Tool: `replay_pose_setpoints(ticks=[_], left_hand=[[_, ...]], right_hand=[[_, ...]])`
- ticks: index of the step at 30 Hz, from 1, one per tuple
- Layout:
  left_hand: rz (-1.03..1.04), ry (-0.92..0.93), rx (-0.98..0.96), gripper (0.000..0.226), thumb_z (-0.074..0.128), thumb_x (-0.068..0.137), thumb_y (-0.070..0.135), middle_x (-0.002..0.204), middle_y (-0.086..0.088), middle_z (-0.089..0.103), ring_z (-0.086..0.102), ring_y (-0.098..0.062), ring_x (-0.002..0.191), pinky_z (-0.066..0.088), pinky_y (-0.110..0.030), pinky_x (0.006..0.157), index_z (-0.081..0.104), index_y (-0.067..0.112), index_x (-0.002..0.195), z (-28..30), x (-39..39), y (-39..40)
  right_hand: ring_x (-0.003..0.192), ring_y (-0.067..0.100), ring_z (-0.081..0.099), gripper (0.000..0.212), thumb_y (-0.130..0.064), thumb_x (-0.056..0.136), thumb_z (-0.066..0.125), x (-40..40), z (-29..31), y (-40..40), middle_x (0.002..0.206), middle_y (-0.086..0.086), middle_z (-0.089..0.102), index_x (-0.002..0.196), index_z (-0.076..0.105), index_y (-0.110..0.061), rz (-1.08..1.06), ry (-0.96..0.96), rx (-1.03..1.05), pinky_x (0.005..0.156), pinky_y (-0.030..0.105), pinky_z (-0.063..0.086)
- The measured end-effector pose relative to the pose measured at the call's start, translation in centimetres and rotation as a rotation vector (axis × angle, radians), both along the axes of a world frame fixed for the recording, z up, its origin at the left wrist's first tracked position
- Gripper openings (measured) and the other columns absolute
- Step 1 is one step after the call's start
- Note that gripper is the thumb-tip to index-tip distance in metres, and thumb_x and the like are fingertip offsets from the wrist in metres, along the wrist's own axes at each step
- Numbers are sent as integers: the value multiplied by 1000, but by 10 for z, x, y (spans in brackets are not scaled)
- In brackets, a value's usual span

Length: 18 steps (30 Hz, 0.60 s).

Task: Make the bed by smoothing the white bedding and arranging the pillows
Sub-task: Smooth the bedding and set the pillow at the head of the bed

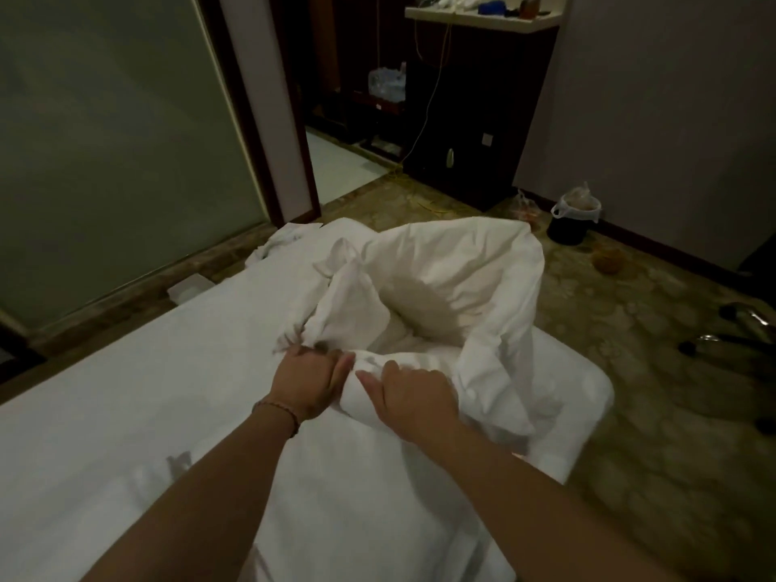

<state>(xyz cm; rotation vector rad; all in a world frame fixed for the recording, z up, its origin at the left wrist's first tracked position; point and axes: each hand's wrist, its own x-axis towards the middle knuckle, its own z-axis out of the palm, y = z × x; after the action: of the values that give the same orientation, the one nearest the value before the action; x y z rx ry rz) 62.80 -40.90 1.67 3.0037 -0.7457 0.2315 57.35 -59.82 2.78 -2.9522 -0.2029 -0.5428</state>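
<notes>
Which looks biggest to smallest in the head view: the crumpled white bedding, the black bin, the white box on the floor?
1. Crumpled white bedding, by far.
2. Black bin.
3. White box.
The bin and box look close in size, and the bin stands farther off, so their order is unsure.

A frosted glass panel [105, 140] fills the upper left of the frame, with a dark wood door frame [247, 98] along its right edge. At top centre a pale shelf [483, 18] holds clutter above a dark cabinet [470, 132], with an orange cable [424, 119] hanging down in front. At right a black waste bin [573, 220] lined with a plastic bag stands on patterned carpet [655, 329] against the wall.
</notes>
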Motion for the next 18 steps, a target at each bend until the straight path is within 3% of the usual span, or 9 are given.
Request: replay_pose_setpoints(ticks=[3, 6, 8, 10, 13, 14, 16, 18], left_hand=[[45, 124, -34, 83, -5, 89, 58, 113, -4, 70, 64, -29, 104, 43, -40, 86, 64, 22, 118, -12, -54, 54], [36, 340, 149, 77, -6, 90, 59, 135, 1, 58, 55, -26, 119, 39, -40, 93, 48, 32, 138, -27, -97, 91], [38, 420, 132, 68, 2, 97, 64, 124, 0, 63, 57, -25, 113, 40, -40, 92, 57, 32, 121, -36, -120, 105], [6, 353, 111, 83, -10, 86, 70, 110, 0, 66, 59, -24, 103, 38, -38, 86, 60, 28, 104, -43, -132, 115], [1, 205, 67, 79, -5, 92, 66, 99, -1, 66, 59, -26, 94, 38, -37, 77, 63, 27, 103, -38, -124, 123], [9, 167, 37, 67, 5, 96, 60, 93, -2, 65, 60, -27, 89, 38, -37, 73, 64, 26, 100, -36, -115, 124], [33, 38, -35, 50, 20, 99, 48, 84, -4, 62, 58, -30, 80, 40, -37, 68, 61, 22, 89, -28, -95, 123], [60, -80, -103, 44, 26, 100, 43, 83, -6, 59, 55, -32, 77, 40, -39, 67, 58, 17, 86, -15, -76, 122]], right_hand=[[35, 19, 51, 56, -60, 94, 28, -47, -18, 56, 49, 0, 55, 66, 56, -21, 66, 77, -38, 46, 27, 38], [44, 23, 55, 49, -57, 92, 35, -102, -63, 100, 57, 3, 59, 71, 60, -20, 88, 204, -119, 55, 35, 45], [54, 27, 57, 50, -59, 89, 37, -148, -106, 112, 65, 7, 61, 75, 64, -19, 108, 337, -181, 60, 41, 48], [65, 29, 57, 52, -62, 81, 40, -188, -131, 118, 74, 8, 61, 79, 70, -18, 89, 478, -204, 68, 44, 45], [98, 34, 53, 57, -54, 92, 33, -188, -114, 128, 106, 14, 59, 110, 66, -11, 93, 607, -145, 93, 51, 40], [101, 33, 51, 53, -50, 96, 30, -178, -104, 130, 108, 13, 58, 112, 64, -12, 126, 536, -125, 95, 51, 43], [91, 30, 54, 44, -44, 93, 34, -157, -75, 131, 95, 9, 62, 97, 68, -16, 117, 341, -68, 83, 44, 52], [96, 32, 57, 35, -42, 89, 45, -137, -51, 126, 100, 11, 63, 96, 67, -15, 95, 98, 23, 84, 42, 48]])
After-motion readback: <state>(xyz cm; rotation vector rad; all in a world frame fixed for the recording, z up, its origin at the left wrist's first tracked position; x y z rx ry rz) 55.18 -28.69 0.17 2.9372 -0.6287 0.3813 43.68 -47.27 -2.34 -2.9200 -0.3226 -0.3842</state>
